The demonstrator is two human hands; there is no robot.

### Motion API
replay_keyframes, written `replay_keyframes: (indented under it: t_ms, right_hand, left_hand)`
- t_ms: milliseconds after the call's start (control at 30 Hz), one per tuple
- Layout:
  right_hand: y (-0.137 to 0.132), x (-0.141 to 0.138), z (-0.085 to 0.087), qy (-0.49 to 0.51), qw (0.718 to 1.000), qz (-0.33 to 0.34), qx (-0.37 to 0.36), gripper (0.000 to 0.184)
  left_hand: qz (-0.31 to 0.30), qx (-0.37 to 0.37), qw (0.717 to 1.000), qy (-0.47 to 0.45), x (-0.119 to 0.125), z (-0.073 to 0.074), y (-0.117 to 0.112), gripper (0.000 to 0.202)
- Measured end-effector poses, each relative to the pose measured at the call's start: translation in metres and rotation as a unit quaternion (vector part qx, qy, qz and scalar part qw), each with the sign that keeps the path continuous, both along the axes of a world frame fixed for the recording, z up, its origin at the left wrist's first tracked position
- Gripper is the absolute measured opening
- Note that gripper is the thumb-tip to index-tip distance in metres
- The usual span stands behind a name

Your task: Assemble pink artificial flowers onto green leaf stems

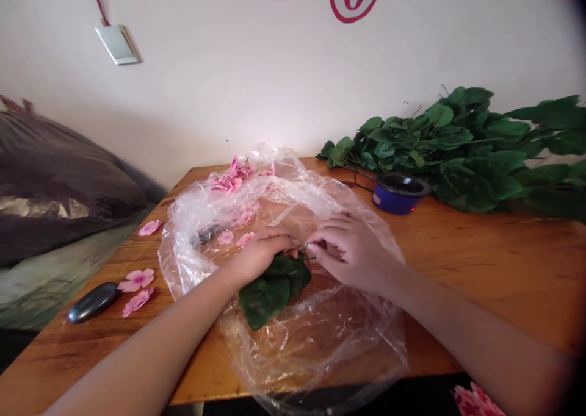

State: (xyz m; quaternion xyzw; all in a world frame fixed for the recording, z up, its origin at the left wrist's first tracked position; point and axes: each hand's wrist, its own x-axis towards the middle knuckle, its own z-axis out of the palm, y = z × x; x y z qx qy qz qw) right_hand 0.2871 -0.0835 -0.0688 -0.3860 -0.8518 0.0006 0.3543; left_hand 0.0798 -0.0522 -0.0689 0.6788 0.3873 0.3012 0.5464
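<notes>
My left hand is closed around the stem end of a sprig of dark green leaves, with the leaves hanging toward me below the fingers. Close beside it, my right hand pinches the thin stem between thumb and fingertips. Both hands are just above a crumpled clear plastic bag spread over the wooden table. Pink blossoms lie in a cluster on the far part of the bag. A few loose pink flowers show beyond my left hand.
At the right stands a blue pot with a dark bowl and a red light. Behind it lies a large heap of leafy branches. At the left are a black, smooth oval object, pink flowers and a dark bulging bag.
</notes>
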Motion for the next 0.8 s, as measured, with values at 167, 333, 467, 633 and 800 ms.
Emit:
replay_keyframes:
  t_ms: [167, 333, 467, 633, 800]
  right_hand:
    - [-0.001, -0.002, 0.000, -0.004, 1.000, -0.017, -0.006, 0.011]
    - [0.001, -0.006, -0.002, 0.016, 0.994, -0.022, -0.107, 0.008]
    - [0.004, -0.006, -0.003, 0.090, 0.963, 0.009, -0.254, 0.008]
    - [0.009, -0.005, -0.010, 0.136, 0.942, 0.024, -0.307, 0.007]
    - [0.009, -0.008, -0.014, 0.151, 0.939, 0.026, -0.309, 0.012]
  left_hand:
    - [-0.016, 0.014, 1.000, -0.014, -0.001, 0.000, -0.004, 0.021]
    - [-0.029, 0.032, 0.999, -0.024, -0.002, -0.004, -0.003, 0.024]
    - [-0.059, 0.049, 0.997, -0.008, -0.004, -0.006, 0.001, 0.025]
    - [-0.087, 0.064, 0.994, 0.003, -0.005, -0.010, 0.006, 0.023]
    - [-0.093, 0.069, 0.993, 0.002, -0.005, -0.012, 0.007, 0.019]
